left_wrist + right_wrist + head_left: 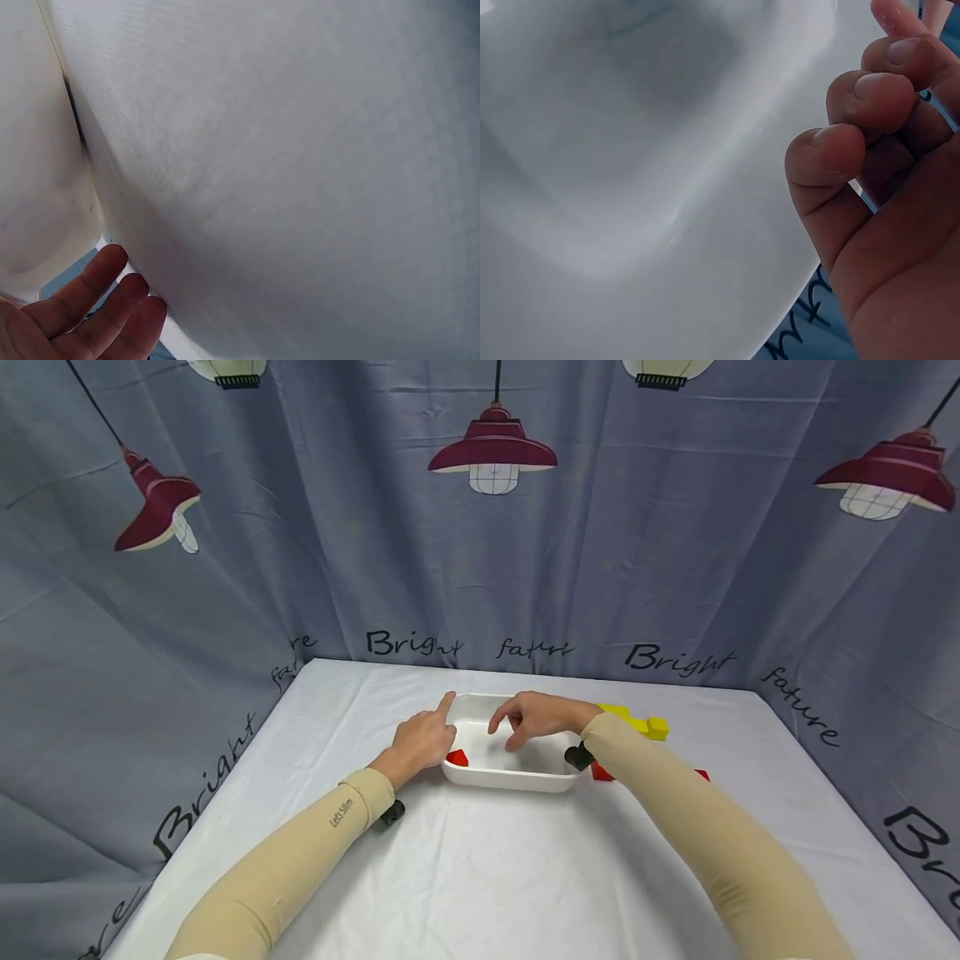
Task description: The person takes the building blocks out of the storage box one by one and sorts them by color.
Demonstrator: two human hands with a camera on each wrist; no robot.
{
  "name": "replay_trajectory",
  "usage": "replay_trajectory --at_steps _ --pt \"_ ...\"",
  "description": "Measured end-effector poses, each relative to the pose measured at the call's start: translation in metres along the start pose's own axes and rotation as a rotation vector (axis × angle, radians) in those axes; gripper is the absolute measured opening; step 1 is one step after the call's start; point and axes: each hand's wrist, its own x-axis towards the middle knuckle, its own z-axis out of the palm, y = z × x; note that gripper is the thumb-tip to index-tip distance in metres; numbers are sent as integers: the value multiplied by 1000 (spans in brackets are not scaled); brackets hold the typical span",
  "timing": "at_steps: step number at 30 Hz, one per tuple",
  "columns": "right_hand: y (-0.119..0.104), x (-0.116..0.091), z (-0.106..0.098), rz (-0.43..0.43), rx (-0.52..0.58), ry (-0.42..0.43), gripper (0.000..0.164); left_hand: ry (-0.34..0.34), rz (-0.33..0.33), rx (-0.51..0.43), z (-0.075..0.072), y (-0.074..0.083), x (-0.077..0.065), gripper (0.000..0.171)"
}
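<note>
A white rectangular tray (510,780) stands on the table, with a red block (457,758) in its near left corner. At the tray's left side is my left hand (424,739), its index finger stretched out along the rim. The left wrist view shows three fairly straight fingers (105,281) of this hand, with nothing gripped between them. Over the inside of the tray hangs my right hand (542,714), thumb and index finger apart. In the right wrist view its other fingers (870,101) are loosely bent and hold nothing.
Yellow blocks (657,728) lie to the right of the tray, partly behind the right forearm. Red blocks (602,772) show on either side of that forearm. A white cloth (465,877) covers the table, and a grey-blue printed curtain (495,568) hangs behind.
</note>
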Motion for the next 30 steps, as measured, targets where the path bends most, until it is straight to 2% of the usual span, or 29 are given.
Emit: replay_trajectory --at_steps 12,24,30 --pt "-9 25 13 -8 -33 -40 38 -3 1 7 1 0 0 65" --pt "-19 41 24 -67 -64 -84 40 11 14 19 0 0 0 65" --pt "-20 46 28 -62 -69 -94 37 10 13 12 1 0 1 65"
